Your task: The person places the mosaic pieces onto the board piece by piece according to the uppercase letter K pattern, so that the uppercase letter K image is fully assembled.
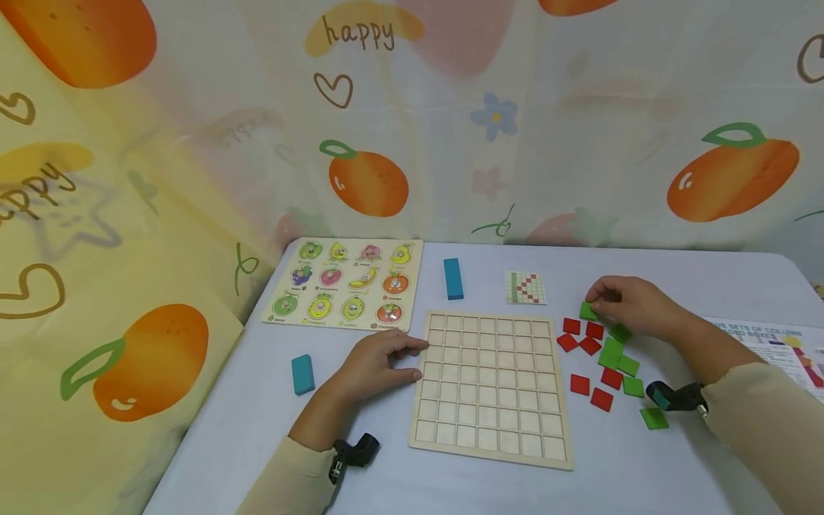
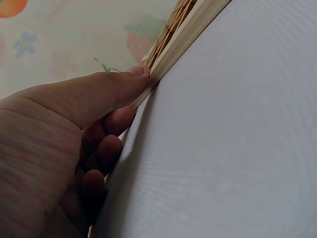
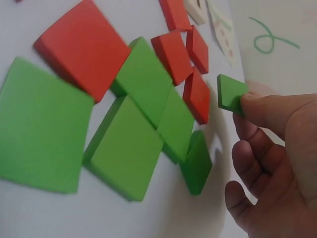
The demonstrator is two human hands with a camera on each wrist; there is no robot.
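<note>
My right hand (image 1: 634, 306) pinches a green square tile (image 3: 231, 93) between thumb and index finger, over the far side of the loose tiles. In the right wrist view the held tile stands clear of the others, and the remaining fingers curl loosely below it. At the left edge of a wooden grid board (image 1: 489, 386), my left hand (image 1: 376, 365) rests with thumb and fingertips against the frame. The left wrist view shows the thumb (image 2: 119, 89) right at the board's rim. Red tiles (image 1: 579, 385) and green tiles (image 1: 610, 352) lie scattered right of the board.
Behind the board lie a small pattern card (image 1: 525, 288) and a blue block (image 1: 453, 279). A second blue block (image 1: 302, 375) lies left of my left hand. A fruit picture board (image 1: 344, 282) is at the back left, a printed sheet (image 1: 782, 350) at the right.
</note>
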